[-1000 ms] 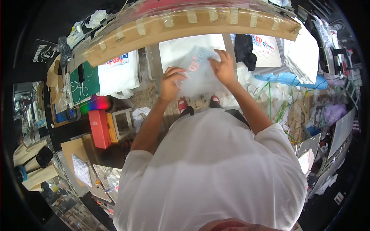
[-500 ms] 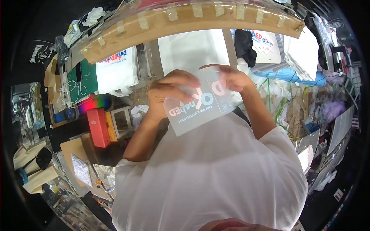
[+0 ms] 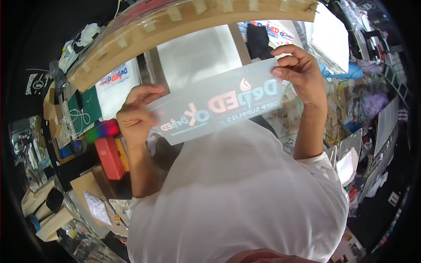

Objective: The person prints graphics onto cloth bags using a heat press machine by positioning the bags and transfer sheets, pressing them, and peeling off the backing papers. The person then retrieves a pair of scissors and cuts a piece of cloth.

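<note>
A translucent printed film sheet (image 3: 210,125) is stretched between my two hands in front of my chest, with its coloured lettering reading backwards. My left hand (image 3: 137,115) pinches the sheet's left end, thumb and fingers slightly blurred. The upper right corner is gripped by my right hand (image 3: 302,76), held higher, so the sheet slopes up to the right. Behind it, a plain white flat piece (image 3: 199,57) lies on a grey-brown board, its lower part hidden by the film.
A taped cardboard-edged cover (image 3: 149,30) arches over the back of the work area. White printed pieces (image 3: 116,85) lie to the left, and more prints (image 3: 278,31) lie behind a black cloth (image 3: 258,41). White sheets (image 3: 329,41) are stacked at right. A red box (image 3: 108,158) stands lower left.
The film sheet, earlier partly folded over, is now spread out to its full length. My hands have moved apart, the right one up and rightward, the left one leftward. The view has tilted.
</note>
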The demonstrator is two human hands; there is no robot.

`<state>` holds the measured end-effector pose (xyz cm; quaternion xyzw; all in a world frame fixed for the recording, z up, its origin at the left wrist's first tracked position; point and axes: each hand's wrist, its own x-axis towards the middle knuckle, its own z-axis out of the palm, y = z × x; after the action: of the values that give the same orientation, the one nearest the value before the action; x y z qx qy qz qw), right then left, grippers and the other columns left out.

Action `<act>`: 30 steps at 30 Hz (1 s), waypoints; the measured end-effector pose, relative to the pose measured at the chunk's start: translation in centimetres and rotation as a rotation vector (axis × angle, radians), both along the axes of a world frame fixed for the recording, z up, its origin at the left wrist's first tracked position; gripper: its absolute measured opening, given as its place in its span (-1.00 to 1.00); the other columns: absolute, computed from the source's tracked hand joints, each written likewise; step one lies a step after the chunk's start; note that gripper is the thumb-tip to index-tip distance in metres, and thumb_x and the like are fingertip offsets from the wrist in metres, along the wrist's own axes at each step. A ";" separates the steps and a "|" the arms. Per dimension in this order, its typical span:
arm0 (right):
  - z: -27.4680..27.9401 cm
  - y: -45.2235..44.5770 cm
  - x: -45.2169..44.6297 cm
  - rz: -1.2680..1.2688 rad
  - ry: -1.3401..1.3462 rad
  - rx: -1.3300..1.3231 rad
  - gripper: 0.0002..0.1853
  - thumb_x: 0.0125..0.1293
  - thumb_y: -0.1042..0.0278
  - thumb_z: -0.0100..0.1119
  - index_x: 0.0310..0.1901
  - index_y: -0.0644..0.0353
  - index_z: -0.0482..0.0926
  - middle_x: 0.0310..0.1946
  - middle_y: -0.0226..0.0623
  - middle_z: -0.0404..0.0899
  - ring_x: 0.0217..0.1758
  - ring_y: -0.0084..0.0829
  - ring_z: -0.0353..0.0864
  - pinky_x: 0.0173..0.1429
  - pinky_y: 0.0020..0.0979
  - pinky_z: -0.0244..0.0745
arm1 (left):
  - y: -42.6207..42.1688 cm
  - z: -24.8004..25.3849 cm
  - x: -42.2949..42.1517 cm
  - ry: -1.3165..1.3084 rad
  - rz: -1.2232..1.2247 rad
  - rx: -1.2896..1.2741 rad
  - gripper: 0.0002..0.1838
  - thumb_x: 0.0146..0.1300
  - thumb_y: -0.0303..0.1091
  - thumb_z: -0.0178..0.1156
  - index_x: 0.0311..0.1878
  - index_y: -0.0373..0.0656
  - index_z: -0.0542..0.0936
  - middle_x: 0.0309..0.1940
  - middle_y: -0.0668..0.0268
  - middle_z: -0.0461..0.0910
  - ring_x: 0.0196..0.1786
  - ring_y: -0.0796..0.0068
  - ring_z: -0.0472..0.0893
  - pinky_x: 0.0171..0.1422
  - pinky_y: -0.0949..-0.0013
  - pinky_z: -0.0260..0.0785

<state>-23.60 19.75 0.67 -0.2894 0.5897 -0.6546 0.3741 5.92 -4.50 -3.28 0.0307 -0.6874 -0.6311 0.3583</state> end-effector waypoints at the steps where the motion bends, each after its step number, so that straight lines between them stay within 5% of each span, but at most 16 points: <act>1: 0.3 0.1 0.2 -0.014 0.007 0.006 -0.61 0.07 0.73 0.40 -0.01 0.32 0.64 -0.36 -0.32 0.74 -0.27 -0.59 0.68 -0.12 -0.59 0.56 | -0.2 0.0 0.0 0.007 -0.014 0.006 -0.85 -0.12 -0.72 0.32 -0.62 -0.26 0.60 0.01 -0.10 0.57 0.12 -0.02 0.61 0.23 -0.15 0.53; 4: 0.7 0.2 0.4 -0.001 0.004 0.047 -0.57 0.08 0.73 0.36 0.04 0.36 0.58 -0.37 -0.35 0.72 -0.30 -0.62 0.66 -0.17 -0.63 0.47 | -0.2 0.1 0.4 -0.084 0.036 -0.017 -0.83 -0.12 -0.74 0.28 -0.64 -0.25 0.58 -0.24 -0.02 0.65 -0.10 0.11 0.69 0.15 0.02 0.58; 8: 0.7 0.3 0.3 0.020 0.013 0.038 -0.57 0.09 0.76 0.34 0.05 0.36 0.57 -0.35 -0.32 0.73 -0.29 -0.61 0.67 -0.15 -0.62 0.51 | -1.0 -1.4 1.3 -0.117 0.065 0.015 -0.80 -0.11 -0.77 0.22 -0.65 -0.24 0.56 -0.27 0.07 0.66 -0.17 0.18 0.70 0.07 0.18 0.57; 13: -1.0 -1.0 -0.4 0.002 0.132 0.162 -0.73 0.12 0.68 0.36 -0.11 0.33 0.67 -0.32 -0.27 0.74 -0.27 -0.58 0.68 -0.09 -0.58 0.55 | -1.9 -1.0 0.5 -0.438 0.096 -0.125 -0.72 -0.01 -0.75 0.10 -0.23 -0.34 0.68 -0.13 0.18 0.65 0.04 0.36 0.60 0.24 0.36 0.39; 14: -2.4 -2.0 -1.1 0.019 0.128 0.152 -0.73 0.12 0.68 0.36 -0.11 0.33 0.67 -0.32 -0.27 0.74 -0.27 -0.58 0.68 -0.09 -0.58 0.55 | -2.5 -2.0 -0.1 -0.368 0.039 -0.029 -0.61 0.07 -0.75 0.04 -0.04 -0.36 0.66 -0.06 0.18 0.63 0.14 0.38 0.54 0.29 0.36 0.33; 15: -4.4 -3.4 -2.1 0.004 0.294 0.172 -0.82 0.16 0.60 0.38 -0.17 0.31 0.70 -0.32 -0.32 0.75 -0.27 -0.60 0.67 -0.08 -0.56 0.55 | -3.2 -3.7 -1.0 -0.384 0.150 -0.106 -0.68 0.14 -0.71 0.13 -0.05 -0.31 0.69 -0.07 0.18 0.66 0.09 0.35 0.58 0.26 0.36 0.36; 16: -6.8 -5.1 -2.9 -0.014 0.457 0.190 -0.88 0.20 0.51 0.39 -0.22 0.28 0.73 -0.33 -0.36 0.75 -0.26 -0.61 0.65 -0.08 -0.53 0.54 | -4.2 -4.4 -2.2 -0.498 0.303 -0.495 -0.75 0.16 -0.63 0.25 -0.08 -0.23 0.71 -0.11 0.19 0.69 -0.02 0.33 0.62 0.16 0.38 0.41; 18: -12.1 -9.0 -4.4 -0.174 0.646 0.056 -0.88 0.18 0.37 0.42 -0.25 0.15 0.77 -0.32 -0.33 0.75 -0.35 -0.50 0.66 -0.17 -0.43 0.55 | -6.1 -8.5 -4.6 -0.327 0.517 -0.517 -0.86 0.13 -0.60 0.33 -0.22 -0.23 0.68 -0.26 0.19 0.72 -0.20 0.29 0.65 -0.02 0.36 0.46; 21: -16.5 -12.0 -5.1 -0.326 0.824 0.073 -0.89 0.18 0.40 0.40 -0.25 0.13 0.76 -0.33 -0.21 0.73 -0.34 -0.35 0.70 -0.20 -0.37 0.56 | -6.2 -10.5 -7.5 -0.389 0.676 -0.277 -0.89 0.11 -0.62 0.33 -0.30 -0.21 0.65 -0.25 0.22 0.73 -0.15 0.30 0.68 -0.01 0.34 0.48; 25: -22.5 -11.7 -4.0 -0.323 0.882 0.219 -0.93 0.18 0.51 0.34 -0.30 0.17 0.74 -0.30 -0.18 0.71 -0.32 -0.31 0.70 -0.21 -0.39 0.57 | -7.9 -19.6 -7.2 -0.426 0.567 -0.657 -0.75 0.08 -0.64 0.26 -0.16 -0.17 0.67 -0.20 0.25 0.73 -0.10 0.20 0.67 0.05 0.25 0.52; 29: -24.3 -10.6 -2.7 -0.303 0.926 0.252 -0.91 0.14 0.51 0.28 -0.31 0.16 0.71 -0.26 -0.14 0.68 -0.23 -0.12 0.69 -0.11 -0.27 0.58 | -5.5 -20.8 -6.4 -0.538 0.618 -0.781 -0.63 0.06 -0.65 0.15 -0.03 -0.21 0.65 -0.11 0.20 0.70 0.02 0.15 0.62 0.15 0.20 0.50; 30: -24.5 -10.6 -2.6 -0.302 0.947 0.258 -0.91 0.12 0.52 0.27 -0.33 0.17 0.70 -0.25 -0.16 0.68 -0.22 -0.11 0.68 -0.09 -0.25 0.58 | -4.6 -20.4 -6.3 -0.539 0.648 -0.781 -0.61 0.05 -0.63 0.13 0.00 -0.26 0.62 0.10 0.14 0.61 0.18 0.09 0.52 0.27 0.13 0.42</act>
<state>-26.23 9.19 -23.78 -0.4171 0.8058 -0.4203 0.0000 -0.33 -9.14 -23.67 0.2648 -0.8920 -0.1580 0.3305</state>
